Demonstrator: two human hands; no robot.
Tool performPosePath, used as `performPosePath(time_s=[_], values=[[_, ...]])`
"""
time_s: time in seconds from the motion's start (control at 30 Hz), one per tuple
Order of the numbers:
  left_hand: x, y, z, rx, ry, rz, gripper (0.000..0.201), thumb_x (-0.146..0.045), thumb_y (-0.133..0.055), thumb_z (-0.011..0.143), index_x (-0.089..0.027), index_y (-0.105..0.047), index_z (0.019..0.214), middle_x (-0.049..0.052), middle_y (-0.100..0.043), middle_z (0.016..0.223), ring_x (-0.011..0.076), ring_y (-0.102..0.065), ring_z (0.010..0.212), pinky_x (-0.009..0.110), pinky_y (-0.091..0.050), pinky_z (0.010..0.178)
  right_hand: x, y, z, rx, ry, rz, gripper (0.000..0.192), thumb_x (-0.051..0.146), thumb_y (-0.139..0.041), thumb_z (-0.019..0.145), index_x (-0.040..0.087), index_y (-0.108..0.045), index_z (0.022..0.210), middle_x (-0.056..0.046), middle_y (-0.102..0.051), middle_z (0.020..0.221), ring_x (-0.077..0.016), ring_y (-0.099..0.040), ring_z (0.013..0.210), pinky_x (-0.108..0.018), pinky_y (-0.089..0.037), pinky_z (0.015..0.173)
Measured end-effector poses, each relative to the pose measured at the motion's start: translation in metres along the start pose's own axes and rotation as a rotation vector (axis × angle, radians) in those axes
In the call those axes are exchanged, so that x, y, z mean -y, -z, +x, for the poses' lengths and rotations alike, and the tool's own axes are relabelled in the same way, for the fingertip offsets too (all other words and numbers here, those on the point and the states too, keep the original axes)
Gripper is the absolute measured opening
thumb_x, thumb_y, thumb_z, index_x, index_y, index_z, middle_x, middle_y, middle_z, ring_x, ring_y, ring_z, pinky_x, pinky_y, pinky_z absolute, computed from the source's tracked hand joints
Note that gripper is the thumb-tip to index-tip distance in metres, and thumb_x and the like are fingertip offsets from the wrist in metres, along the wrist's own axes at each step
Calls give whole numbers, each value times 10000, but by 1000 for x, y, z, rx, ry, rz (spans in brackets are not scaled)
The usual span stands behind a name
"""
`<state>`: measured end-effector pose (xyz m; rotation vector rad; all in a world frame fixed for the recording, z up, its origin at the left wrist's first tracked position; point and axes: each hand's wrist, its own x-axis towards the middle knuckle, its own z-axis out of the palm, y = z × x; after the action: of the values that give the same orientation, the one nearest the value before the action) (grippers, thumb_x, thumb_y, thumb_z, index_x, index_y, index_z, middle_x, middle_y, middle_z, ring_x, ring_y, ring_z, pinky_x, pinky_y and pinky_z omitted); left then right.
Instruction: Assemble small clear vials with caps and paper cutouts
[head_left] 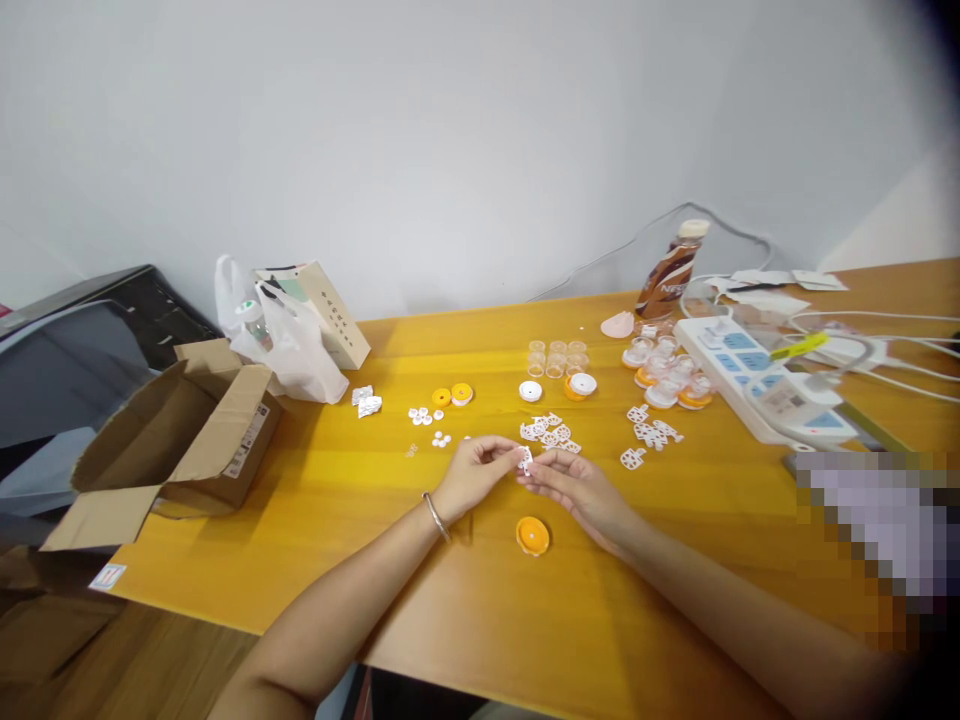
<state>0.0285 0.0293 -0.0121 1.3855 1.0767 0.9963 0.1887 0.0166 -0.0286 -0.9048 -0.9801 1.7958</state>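
Note:
Between my two hands, over the middle of the table, is a small white openwork plastic piece (526, 458). My left hand (480, 472) pinches its left side, and the fingers of my right hand (574, 487) close on its right side. Just beyond lies a loose pile of similar white cut-out pieces (551, 433). Nearer to me, below the hands, an orange round dish-like part (533, 536) rests on the table. Behind the pile are a white disc (530, 391) and an orange part topped by a white disc (582, 385).
Clear plastic cups (556, 358) stand at the back. Orange-and-clear assemblies (664, 370) cluster near a power strip (757, 375) and a brown bottle (673, 270). More white pieces (651, 433) lie right; small white caps (425, 416) and orange discs (461, 394) lie left, beyond an open cardboard box (225, 440).

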Motion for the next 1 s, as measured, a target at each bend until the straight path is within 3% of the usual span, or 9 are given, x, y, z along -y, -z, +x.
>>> performPosePath(time_s=[0.27, 0.5, 0.63, 0.77, 0.87, 1.0], values=[[3, -4, -2, -14, -55, 68, 294, -398, -621, 725, -108, -658, 762, 42, -639, 666, 102, -544, 594, 208, -446, 592, -2, 0, 0, -23, 45, -87, 192, 361, -743, 619, 197, -658, 673, -12, -688, 688, -147, -618, 648, -312, -463, 708], [1, 0, 0, -36, -74, 10, 269, -378, -624, 724, -114, -648, 768, 43, -646, 703, 111, -557, 626, 232, -450, 635, -4, 1, 0, -3, 90, -194, 230, 393, -692, 666, 216, -648, 808, -25, -672, 811, -187, -610, 781, -361, -447, 793], [-3, 5, 2, -163, -94, -33, 258, -374, -650, 695, -128, -652, 772, 39, -656, 741, 118, -569, 672, 234, -447, 667, 8, 2, -13, 59, 339, -663, 246, 373, -662, 681, 234, -562, 857, -22, -601, 827, -187, -556, 765, -343, -436, 745], [-6, 9, 4, -203, -89, -100, 257, -367, -669, 673, -132, -648, 776, 27, -653, 729, 113, -569, 660, 235, -447, 673, 18, 0, -27, 321, 462, -1118, 470, 313, -757, 490, 227, -499, 873, -32, -536, 882, -221, -505, 811, -344, -414, 747], [-8, 11, 5, -229, -67, -123, 265, -366, -676, 665, -132, -642, 785, 25, -650, 733, 106, -565, 649, 226, -444, 656, 18, -2, -28, 376, 467, -1238, 374, 221, -692, 548, 223, -467, 846, -36, -522, 865, -220, -498, 798, -343, -409, 737], [-11, 13, 4, -199, -74, -89, 253, -357, -663, 686, -126, -632, 784, 31, -645, 740, 104, -568, 661, 220, -449, 661, 13, 1, -19, 335, 491, -1249, 182, 157, -559, 695, 227, -448, 822, -32, -522, 840, -200, -497, 778, -325, -412, 715]])
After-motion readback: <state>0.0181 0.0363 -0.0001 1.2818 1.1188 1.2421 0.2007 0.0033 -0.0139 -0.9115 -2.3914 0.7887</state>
